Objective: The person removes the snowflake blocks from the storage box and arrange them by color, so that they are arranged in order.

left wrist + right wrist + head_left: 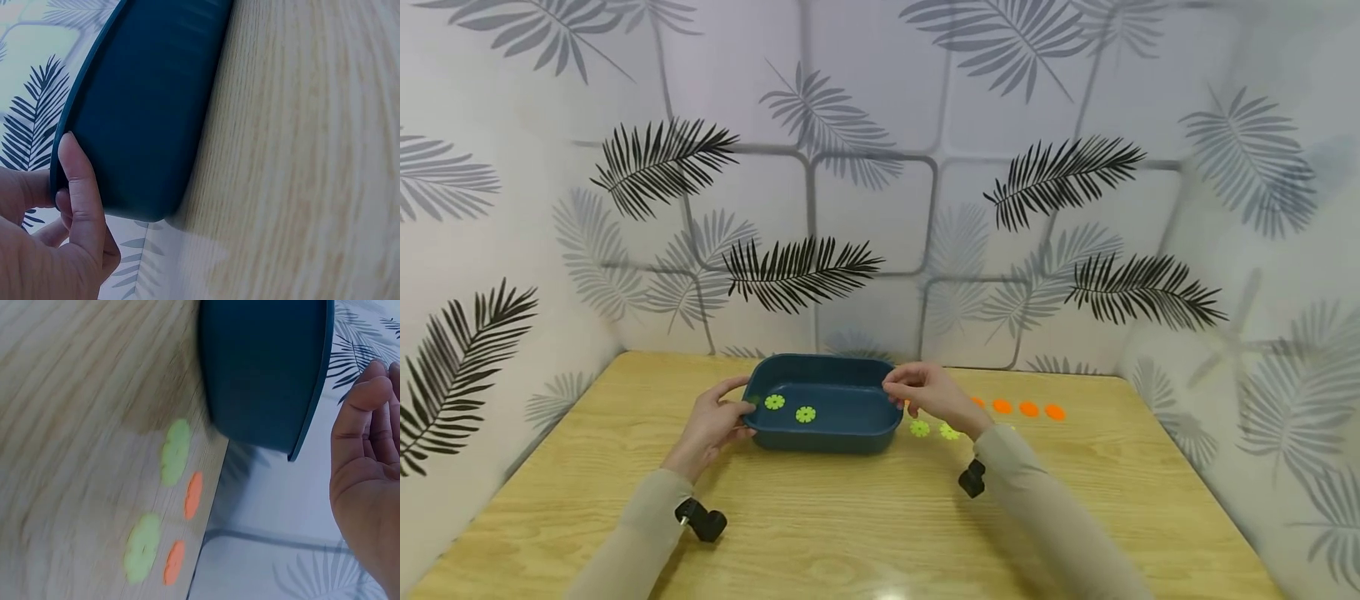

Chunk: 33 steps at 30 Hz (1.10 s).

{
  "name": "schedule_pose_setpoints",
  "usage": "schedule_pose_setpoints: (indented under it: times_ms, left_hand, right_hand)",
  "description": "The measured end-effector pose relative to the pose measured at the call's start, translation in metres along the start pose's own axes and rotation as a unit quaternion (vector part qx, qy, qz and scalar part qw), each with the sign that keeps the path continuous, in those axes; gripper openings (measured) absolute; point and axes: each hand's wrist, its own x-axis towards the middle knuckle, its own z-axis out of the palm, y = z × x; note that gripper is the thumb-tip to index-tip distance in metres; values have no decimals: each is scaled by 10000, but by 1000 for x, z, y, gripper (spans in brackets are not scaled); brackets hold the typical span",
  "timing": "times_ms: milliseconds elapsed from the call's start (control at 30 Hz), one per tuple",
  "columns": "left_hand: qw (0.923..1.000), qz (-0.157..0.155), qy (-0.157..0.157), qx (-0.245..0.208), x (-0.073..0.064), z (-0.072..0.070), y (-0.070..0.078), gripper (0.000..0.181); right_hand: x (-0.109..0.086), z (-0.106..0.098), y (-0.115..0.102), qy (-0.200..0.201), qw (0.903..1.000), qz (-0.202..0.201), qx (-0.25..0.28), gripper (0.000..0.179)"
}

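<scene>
A dark teal plastic tub (823, 442) stands on the wooden table. My left hand (711, 423) grips its left end, thumb and fingers on either side of the rim, as the left wrist view also shows. Two yellow-green flower-shaped discs (806, 414) lie on the tub's floor toward the left. At the opposite end, my right hand (928, 392) hovers by the right rim with fingers bent and fingertips close together. The right wrist view shows this hand (369, 444) beside the tub's rim; I cannot tell whether a small piece sits between its fingertips.
Right of the tub, more yellow-green discs (950, 432) lie on the table (820, 517), partly behind the right hand and forearm. A row of orange discs (1028, 409) runs behind them. A leaf-patterned wall (865, 208) rises along the table's back edge.
</scene>
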Motion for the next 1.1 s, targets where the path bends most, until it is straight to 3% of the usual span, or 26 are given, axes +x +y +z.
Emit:
schedule_pose_setpoints:
  times_ms: [567,933,1100]
  left_hand:
    - [10000,31,23,57,0,-2,-1,57]
    - [9999,82,-2,92,-2,0,2,58]
    - [9999,103,1,53,-2,-1,2,58]
  right_hand:
    - [37,31,-2,-115,9994,59,-309,21]
    - [55,55,-12,-543,9978,163,-343,27]
    - [66,65,-10,-925,9941,163,-537,32]
